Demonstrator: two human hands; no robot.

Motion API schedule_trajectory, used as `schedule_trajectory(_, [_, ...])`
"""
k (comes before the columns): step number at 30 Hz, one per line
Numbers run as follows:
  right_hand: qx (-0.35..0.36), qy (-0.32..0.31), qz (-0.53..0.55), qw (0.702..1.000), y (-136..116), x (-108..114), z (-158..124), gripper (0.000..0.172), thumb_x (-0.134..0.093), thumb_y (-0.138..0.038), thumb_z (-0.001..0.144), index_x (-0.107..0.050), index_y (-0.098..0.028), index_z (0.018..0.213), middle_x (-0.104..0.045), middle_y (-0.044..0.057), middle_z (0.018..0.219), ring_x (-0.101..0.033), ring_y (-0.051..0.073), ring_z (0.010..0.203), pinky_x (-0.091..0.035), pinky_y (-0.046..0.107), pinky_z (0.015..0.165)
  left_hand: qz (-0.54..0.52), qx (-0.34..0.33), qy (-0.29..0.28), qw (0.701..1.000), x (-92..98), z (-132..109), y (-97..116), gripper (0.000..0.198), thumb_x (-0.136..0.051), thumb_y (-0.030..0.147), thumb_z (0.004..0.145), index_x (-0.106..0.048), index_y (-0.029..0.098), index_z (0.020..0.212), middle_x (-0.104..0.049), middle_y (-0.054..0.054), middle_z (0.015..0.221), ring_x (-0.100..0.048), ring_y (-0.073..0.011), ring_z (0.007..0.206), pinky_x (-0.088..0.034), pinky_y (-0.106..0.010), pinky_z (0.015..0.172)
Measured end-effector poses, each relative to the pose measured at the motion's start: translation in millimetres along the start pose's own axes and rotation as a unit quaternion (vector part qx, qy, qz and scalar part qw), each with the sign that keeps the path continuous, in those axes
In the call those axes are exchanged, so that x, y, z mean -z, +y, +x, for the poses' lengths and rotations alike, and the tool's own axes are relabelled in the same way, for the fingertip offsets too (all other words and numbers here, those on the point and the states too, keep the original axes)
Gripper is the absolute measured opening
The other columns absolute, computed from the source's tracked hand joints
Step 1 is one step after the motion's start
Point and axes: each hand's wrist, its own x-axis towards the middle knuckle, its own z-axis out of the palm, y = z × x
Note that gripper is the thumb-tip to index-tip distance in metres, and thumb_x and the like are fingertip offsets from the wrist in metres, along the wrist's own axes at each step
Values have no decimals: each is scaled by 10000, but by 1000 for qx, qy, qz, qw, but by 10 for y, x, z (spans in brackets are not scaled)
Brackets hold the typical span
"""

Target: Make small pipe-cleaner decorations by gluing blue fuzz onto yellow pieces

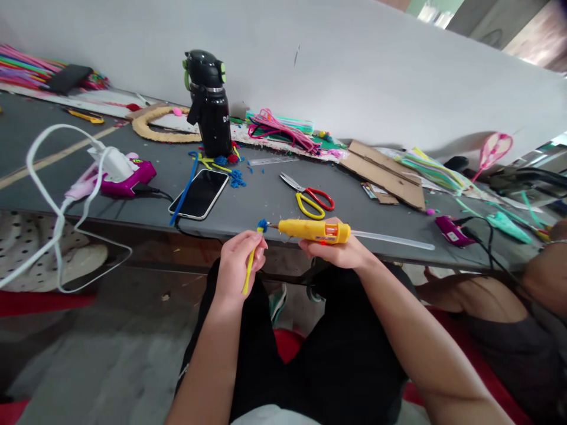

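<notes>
Between the fingers of my left hand [239,260] is a yellow pipe cleaner [249,270] with a small blue fuzzy tip [263,225]. My right hand [339,251] is wrapped round the grip of a yellow glue gun [312,229], its nozzle pointing left at the blue tip, touching or nearly so. A clear glue stick [392,239] sticks out of the gun's back end. Just beyond the gun lie scissors [310,198] with one red and one yellow handle. A phone [200,195] with a blue pipe cleaner [185,190] across it lies to the left.
A black bottle [212,109] stands behind the phone, near blue and yellow scraps [237,177]. White cables [57,206] loop over the table's front edge from a purple power strip [128,179]. Cardboard [385,174] lies at the back right. Another person's leg [482,298] is at the right.
</notes>
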Motion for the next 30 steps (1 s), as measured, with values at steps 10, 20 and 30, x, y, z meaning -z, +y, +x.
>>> schedule_trajectory(10, [-13, -9, 2, 1000, -27, -61, 0, 108, -608, -199, 721, -621, -151, 625, -605, 7, 577, -503, 103, 513, -412, 212, 480, 17, -4, 30, 999, -88, -18, 49, 236, -656, 251, 809, -617, 122, 615, -446, 29, 497, -328, -26, 398, -197, -178, 404])
schedule_trajectory(20, [10, -11, 5, 1000, 25, -58, 0, 89, -603, -169, 734, -630, -145, 653, -585, -8, 589, -481, 92, 528, -406, 202, 499, 20, -5, 31, 999, -85, -23, 50, 241, -664, 256, 802, -620, 126, 604, -448, 25, 489, -326, -28, 398, -190, -181, 402])
schedule_trajectory(30, [30, -8, -20, 999, 41, -69, 7, 111, -615, -162, 752, -628, -132, 647, -565, -15, 571, -467, 82, 523, -386, 195, 508, 23, -5, 34, 999, -95, -15, 47, 238, -670, 260, 801, -624, 127, 608, -452, 25, 490, -326, -29, 400, -189, -182, 406])
